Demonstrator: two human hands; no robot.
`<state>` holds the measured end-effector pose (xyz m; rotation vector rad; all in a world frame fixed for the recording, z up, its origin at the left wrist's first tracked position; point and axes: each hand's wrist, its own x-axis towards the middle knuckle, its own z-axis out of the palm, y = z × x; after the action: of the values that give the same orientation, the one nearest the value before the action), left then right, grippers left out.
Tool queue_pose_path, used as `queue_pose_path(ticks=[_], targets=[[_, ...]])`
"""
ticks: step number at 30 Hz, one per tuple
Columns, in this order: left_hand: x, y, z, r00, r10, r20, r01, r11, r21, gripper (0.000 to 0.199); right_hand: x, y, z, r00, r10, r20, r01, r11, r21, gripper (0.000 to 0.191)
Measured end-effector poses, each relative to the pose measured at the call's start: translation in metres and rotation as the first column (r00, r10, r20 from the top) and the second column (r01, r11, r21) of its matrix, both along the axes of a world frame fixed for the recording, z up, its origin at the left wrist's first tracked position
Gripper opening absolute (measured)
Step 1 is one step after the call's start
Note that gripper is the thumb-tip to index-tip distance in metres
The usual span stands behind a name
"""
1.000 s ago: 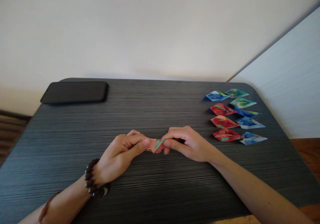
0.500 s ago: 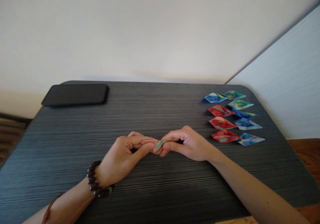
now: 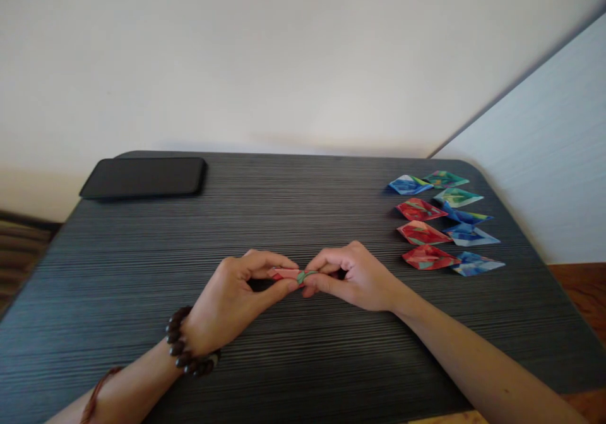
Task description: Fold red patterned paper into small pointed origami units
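Observation:
Between my two hands is a small piece of folded paper (image 3: pixel 286 274), red and pink with a green patch. My left hand (image 3: pixel 237 294) pinches its left part between thumb and fingers. From the other side my right hand (image 3: pixel 353 276) grips the green end, and the fingertips of both hands nearly meet there. Fingers cover much of the paper, so its full shape is hidden. Dark beads circle my left wrist.
Several folded paper boats in red (image 3: pixel 428 257), blue (image 3: pixel 478 264) and green (image 3: pixel 458 197) lie in two columns at the right of the dark table (image 3: pixel 284 203). A black phone-like slab (image 3: pixel 144 178) rests at the back left. A wall rises behind.
Both hands keep their hold on the paper. My left fingers have shifted along its top edge, and the green part is now pressed narrower between the fingertips.

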<state>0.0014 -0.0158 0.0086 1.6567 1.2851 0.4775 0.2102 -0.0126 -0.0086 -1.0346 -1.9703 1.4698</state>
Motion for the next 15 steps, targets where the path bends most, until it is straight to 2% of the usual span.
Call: queue_pose_path(ticks=[4, 8, 15], targets=[[0.0005, 0.0006, 0.0024, 1.000, -0.006, -0.002, 0.006, 0.999, -0.037, 0.018, 0.0001, 0.0015, 0.0005, 0.999, 0.035, 0.003, -0.035, 0.998, 0.048, 0.020], [-0.0020, 0.0028, 0.0022, 1.000, 0.017, 0.021, -0.016, 0.998, -0.060, 0.020, -0.0011, 0.0018, -0.0017, 1.000, -0.019, -0.021, 0.021, 0.996, 0.084, 0.018], [-0.0056, 0.0037, 0.0056, 0.996, -0.040, 0.081, 0.044, 0.998, -0.047, 0.029, 0.0012, 0.0013, 0.0023, 0.999, -0.025, -0.030, 0.027, 0.998, 0.063, 0.023]])
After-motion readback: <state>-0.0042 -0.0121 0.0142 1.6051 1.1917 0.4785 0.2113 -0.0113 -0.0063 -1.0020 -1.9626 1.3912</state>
